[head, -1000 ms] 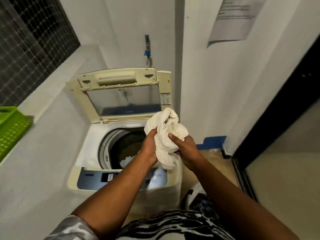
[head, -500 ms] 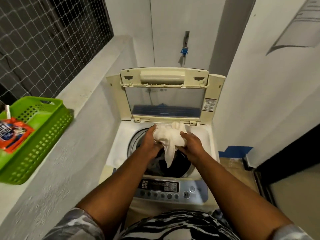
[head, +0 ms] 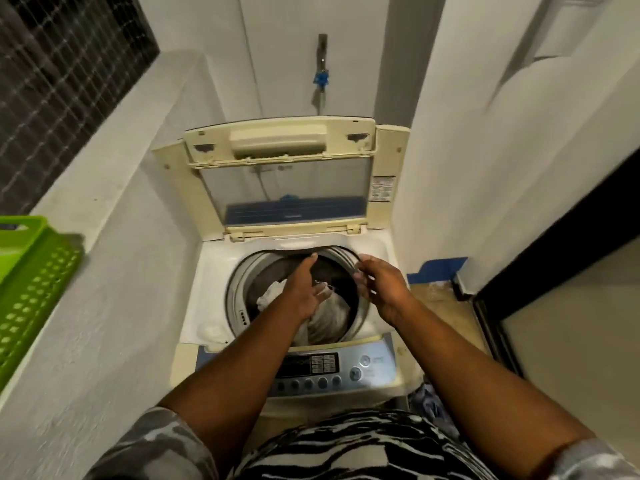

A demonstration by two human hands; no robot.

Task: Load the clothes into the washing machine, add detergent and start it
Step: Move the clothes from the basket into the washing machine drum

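A cream top-loading washing machine stands in front of me with its lid raised. White clothes lie down in the drum. My left hand hovers over the drum opening with its fingers spread and holds nothing. My right hand is beside it over the drum's right rim, fingers relaxed and slightly bent, also with nothing in it. The control panel with its buttons runs along the machine's near edge, partly covered by my left forearm.
A green plastic basket sits on the white ledge at the left. A tap with a blue fitting is on the wall behind the machine. White walls close in on both sides; a dark door frame stands at the right.
Both hands held a bundled white cloth above the drum; now the cloth lies inside the drum and both hands have let go and opened.
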